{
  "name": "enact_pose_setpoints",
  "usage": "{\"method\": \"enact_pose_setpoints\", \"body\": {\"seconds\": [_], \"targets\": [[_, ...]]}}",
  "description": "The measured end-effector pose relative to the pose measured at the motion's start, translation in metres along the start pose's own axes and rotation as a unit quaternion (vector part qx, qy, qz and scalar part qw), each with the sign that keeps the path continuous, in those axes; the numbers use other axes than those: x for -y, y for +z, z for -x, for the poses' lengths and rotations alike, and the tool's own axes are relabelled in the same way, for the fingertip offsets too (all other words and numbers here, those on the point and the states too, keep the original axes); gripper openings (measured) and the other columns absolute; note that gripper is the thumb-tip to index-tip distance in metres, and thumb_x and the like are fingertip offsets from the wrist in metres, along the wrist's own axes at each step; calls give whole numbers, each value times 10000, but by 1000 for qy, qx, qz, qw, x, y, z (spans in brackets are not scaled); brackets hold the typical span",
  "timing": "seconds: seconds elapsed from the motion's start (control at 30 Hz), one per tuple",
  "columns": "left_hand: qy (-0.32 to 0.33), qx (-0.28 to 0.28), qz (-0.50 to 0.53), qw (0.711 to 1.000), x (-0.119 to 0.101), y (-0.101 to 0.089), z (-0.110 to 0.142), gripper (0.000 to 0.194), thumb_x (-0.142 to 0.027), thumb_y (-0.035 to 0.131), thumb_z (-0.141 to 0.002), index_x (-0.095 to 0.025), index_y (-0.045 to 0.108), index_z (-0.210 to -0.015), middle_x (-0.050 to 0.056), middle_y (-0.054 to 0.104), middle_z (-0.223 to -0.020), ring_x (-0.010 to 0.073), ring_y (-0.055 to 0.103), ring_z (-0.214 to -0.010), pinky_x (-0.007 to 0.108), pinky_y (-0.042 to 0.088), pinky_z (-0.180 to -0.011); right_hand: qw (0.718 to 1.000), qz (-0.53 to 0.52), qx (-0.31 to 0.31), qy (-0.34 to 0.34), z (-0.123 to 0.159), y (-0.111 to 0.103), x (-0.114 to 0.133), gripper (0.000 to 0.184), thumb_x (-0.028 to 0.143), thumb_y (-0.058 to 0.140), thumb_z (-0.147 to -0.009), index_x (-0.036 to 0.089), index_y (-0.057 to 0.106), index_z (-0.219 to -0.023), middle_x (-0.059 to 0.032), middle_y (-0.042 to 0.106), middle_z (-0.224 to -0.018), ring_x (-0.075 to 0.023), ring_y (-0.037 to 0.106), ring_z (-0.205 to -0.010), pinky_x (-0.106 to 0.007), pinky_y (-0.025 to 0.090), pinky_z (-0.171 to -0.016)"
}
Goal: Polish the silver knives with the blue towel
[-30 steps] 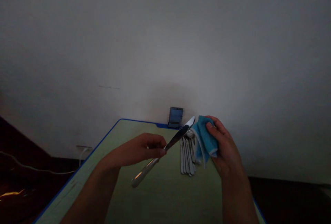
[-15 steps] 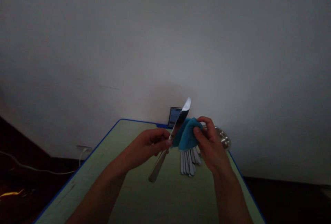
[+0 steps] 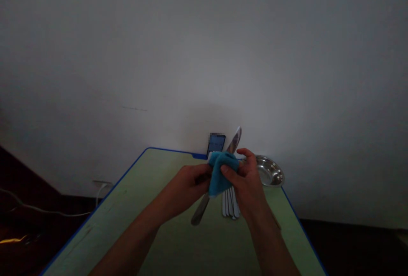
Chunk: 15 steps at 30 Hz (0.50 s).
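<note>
My left hand [image 3: 195, 181] is closed on a metal table knife [image 3: 200, 210], whose handle points down toward me and whose blade slants up to the right. A blue cloth [image 3: 219, 174] is folded around the middle of the knife and hides that part. My right hand [image 3: 247, 179] pinches the cloth between thumb and fingers, pressing it against the knife. The left fingertips are partly covered by the cloth. Below the cloth, several metal cutlery handles [image 3: 229, 208] lie side by side on the table, partly hidden by my right hand.
A shiny metal bowl [image 3: 270, 172] stands at the table's back right corner. A phone [image 3: 216, 143] leans upright against the wall [image 3: 204, 55] at the back. The pale green table [image 3: 172, 242] has a blue edge. A white cable [image 3: 51, 212] hangs at the left.
My right hand has moved left with the cloth, which now wraps over the knife's middle. The knife has shifted slightly right and its blade has turned. More of the bowl shows.
</note>
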<state>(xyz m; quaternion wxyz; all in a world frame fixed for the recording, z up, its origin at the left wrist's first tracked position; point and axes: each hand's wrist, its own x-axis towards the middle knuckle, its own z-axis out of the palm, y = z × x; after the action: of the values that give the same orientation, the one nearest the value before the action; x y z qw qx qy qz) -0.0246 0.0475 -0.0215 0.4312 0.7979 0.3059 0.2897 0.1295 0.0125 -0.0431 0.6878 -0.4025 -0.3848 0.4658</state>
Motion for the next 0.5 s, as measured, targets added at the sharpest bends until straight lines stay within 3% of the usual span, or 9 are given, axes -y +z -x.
{"method": "enact_pose_setpoints", "body": {"seconds": [0.5], "targets": [[-5, 7, -67, 998, -5, 12, 0, 144, -230, 522, -788, -145, 562, -679, -27, 533, -610, 100, 437, -572, 204, 330, -542, 999, 10, -38, -13, 2, 0, 3, 632, 258, 772, -659, 303, 367, -1142, 49, 706, -791, -147, 653, -693, -262, 507, -624]]}}
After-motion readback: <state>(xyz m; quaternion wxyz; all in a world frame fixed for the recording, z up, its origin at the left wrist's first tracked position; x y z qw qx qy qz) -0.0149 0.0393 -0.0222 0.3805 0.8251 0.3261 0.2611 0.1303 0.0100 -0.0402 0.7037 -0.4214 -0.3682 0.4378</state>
